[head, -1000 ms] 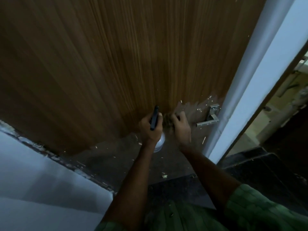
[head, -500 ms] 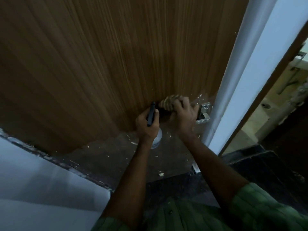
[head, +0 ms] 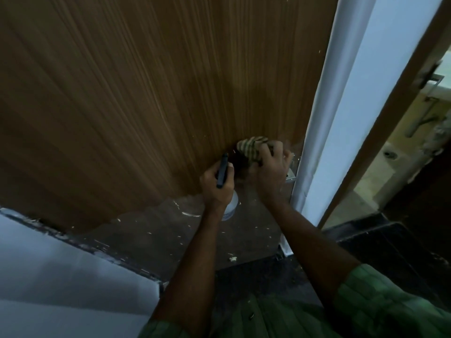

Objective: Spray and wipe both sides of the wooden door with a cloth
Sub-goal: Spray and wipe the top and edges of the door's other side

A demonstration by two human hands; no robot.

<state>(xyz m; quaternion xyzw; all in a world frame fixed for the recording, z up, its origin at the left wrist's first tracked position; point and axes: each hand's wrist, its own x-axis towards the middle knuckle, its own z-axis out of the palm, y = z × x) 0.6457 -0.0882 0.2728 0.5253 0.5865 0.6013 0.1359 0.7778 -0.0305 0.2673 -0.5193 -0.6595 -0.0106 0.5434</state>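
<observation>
Two hands work against the wooden door [head: 151, 89], low on its face and close to its right edge. The right hand [head: 267, 170] has its fingers curled around a striped cloth [head: 252, 148], which is bunched into a wad and pressed flat against the wood grain. The cloth lies just left of the metal door handle [head: 291, 167], of which only the plate shows past the knuckles; whether cloth and handle touch cannot be told.

The left hand [head: 216, 182] grips a spray bottle [head: 230, 206] by its neck. The black trigger head [head: 222, 170] stands above the fist and points toward the door, and the pale bottle body hangs below the palm. The left hand sits just beside the right, with the two nearly touching.

The upper part of the door shows brown vertical grain. The lower part is a darker, dull zone flecked with pale scraps and streaks. A white door frame [head: 324, 123] runs along the right edge of the door, and a white wall [head: 61, 276] meets the door at its lower left edge. The floor [head: 390, 252] below is dark. Green sleeves [head: 380, 303] cover both upper arms, while the forearms are bare.
</observation>
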